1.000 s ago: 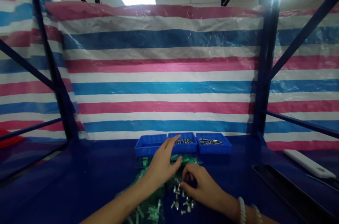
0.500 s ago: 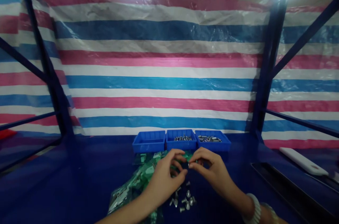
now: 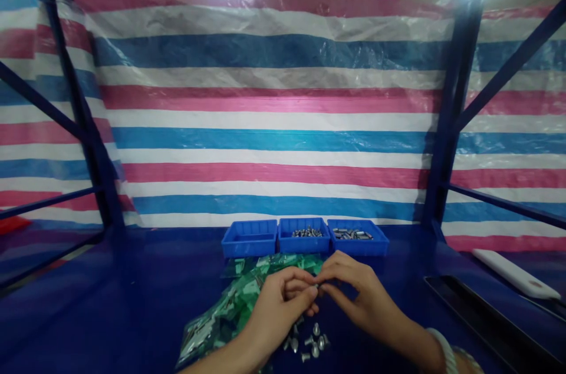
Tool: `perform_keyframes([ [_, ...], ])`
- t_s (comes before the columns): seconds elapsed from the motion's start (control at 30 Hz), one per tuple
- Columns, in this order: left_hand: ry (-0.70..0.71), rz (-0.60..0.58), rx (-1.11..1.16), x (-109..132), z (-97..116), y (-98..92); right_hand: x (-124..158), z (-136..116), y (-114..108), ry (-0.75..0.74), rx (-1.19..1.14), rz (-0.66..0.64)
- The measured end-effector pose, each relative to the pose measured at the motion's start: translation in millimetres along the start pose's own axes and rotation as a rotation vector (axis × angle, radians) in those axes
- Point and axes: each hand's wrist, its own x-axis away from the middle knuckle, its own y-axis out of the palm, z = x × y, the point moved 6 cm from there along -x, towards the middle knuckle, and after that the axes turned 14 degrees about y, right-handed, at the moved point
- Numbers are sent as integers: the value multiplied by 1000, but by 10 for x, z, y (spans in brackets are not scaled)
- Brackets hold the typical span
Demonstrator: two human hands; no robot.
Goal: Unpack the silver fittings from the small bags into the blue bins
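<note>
My left hand (image 3: pixel 289 303) and my right hand (image 3: pixel 351 285) meet over the blue table, fingertips pinched together around a small metal part (image 3: pixel 317 285). The fingers mostly cover it, so its exact kind is not clear. Below the hands lies a loose group of silver screws (image 3: pixel 315 343) with wide heads. Left of them, partly behind my left forearm, stretches a green-tinted clear plastic bag (image 3: pixel 221 316) with metal pieces inside.
Behind the hands stand three blue bins in a row: the left bin (image 3: pixel 250 249), the middle bin (image 3: pixel 303 245) with small screws, and the right bin (image 3: pixel 359 248) with metal pins. A black tray (image 3: pixel 481 315) and a white bar-shaped object (image 3: pixel 515 274) lie at right.
My left hand has closed its fingers and come up to my right hand, so both now meet at the small part. The view has shifted slightly.
</note>
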Motion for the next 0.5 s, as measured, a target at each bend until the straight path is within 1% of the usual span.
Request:
perform_keyframes([
  [0.13, -58, -19, 33, 31, -47, 48, 14, -33, 14, -52, 92, -25],
  [0.17, -67, -21, 44, 40, -48, 63, 23, -48, 16, -60, 105, -20],
  [0.23, -66, -12, 67, 55, -31, 81, 39, -71, -3, -58, 97, 30],
  [0.3, -50, 15, 79, 62, 2, 78, 42, -63, -27, -9, 49, 91],
  [0.37, -24, 46, 59, 59, 43, 56, 33, -17, -23, 73, -2, 123],
  [0.5, 65, 116, -99, 27, 131, -16, 16, 135, 56, 255, -120, 127],
])
